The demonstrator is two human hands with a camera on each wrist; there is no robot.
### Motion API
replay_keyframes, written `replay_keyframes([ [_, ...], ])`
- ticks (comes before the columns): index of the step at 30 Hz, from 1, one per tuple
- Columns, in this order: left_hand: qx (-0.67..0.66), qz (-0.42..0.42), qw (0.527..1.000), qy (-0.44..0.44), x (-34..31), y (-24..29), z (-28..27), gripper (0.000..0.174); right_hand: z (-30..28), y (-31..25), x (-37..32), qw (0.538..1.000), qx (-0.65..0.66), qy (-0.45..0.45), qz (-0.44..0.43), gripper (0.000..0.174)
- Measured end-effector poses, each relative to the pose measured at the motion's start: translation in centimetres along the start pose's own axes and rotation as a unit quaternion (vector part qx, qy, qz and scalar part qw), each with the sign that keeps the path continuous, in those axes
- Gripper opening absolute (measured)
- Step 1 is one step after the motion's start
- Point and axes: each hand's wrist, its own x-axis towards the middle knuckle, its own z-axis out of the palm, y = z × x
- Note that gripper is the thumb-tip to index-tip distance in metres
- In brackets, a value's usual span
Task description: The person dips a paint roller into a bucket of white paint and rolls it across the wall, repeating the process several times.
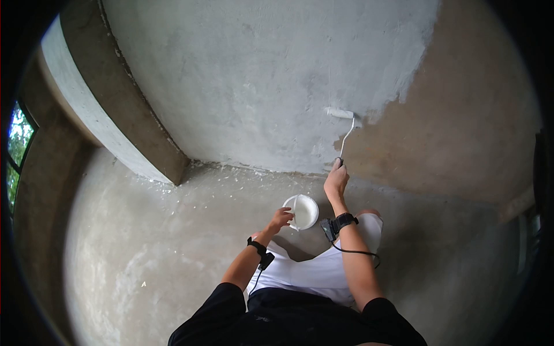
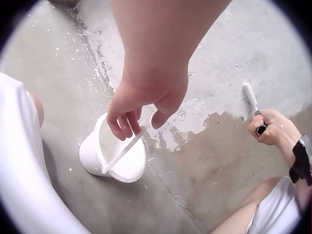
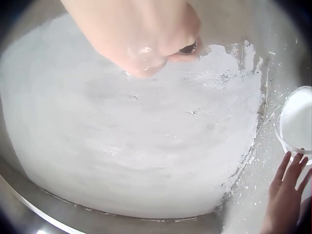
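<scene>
Gripping one roller [image 1: 340,113]: one hand [image 1: 336,181]

The floor [image 1: 173,230] is grey concrete, clouded with paler patches on its left side. A white bucket [image 2: 90,156] stands on it, near the edge where it meets the wall [image 1: 259,86] but a little apart from that edge. White flecks [image 1: 199,169] lie strewn along the same edge, thickest by the pillar's [image 1: 115,81] foot. Well back on the left sits one pale scrap [image 1: 143,284], too small for me to tell what it is.
</scene>
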Motion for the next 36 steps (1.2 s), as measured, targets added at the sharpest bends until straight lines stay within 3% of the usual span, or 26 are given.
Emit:
replay_keyframes([
  [8, 0.026, 0.023, 0.999, 0.000, -0.1, -2.3, -0.6, 0.055, -4.2, -5.9, 1.0, 0.997, 0.031, 0.016, -0.076, 0.045],
  [10, 0.026, 0.006, 1.000, 0.008, -0.6, -0.4, -0.2, 0.054, -3.6, -6.6, 1.9, 0.998, 0.026, 0.003, -0.058, 0.045],
  [17, 0.015, -0.024, 0.999, 0.021, 0.9, -1.1, 0.0, 0.048, 1.6, 2.2, -0.7, 0.998, -0.018, -0.052, 0.006, 0.046],
  [21, 0.013, -0.020, 0.999, 0.032, 1.1, -1.6, 0.0, 0.049, 1.5, 2.7, -1.6, 0.998, -0.025, -0.058, 0.010, 0.046],
  [23, 0.019, -0.038, 0.998, 0.045, 1.4, -2.0, -0.1, 0.046, 1.4, 2.2, -1.1, 0.999, 0.000, -0.041, -0.033, 0.045],
  [36, -0.008, -0.041, 0.998, 0.036, 1.0, -1.5, 0.0, 0.043, -5.3, -13.4, 5.0, 0.993, 0.016, -0.041, -0.113, 0.044],
])
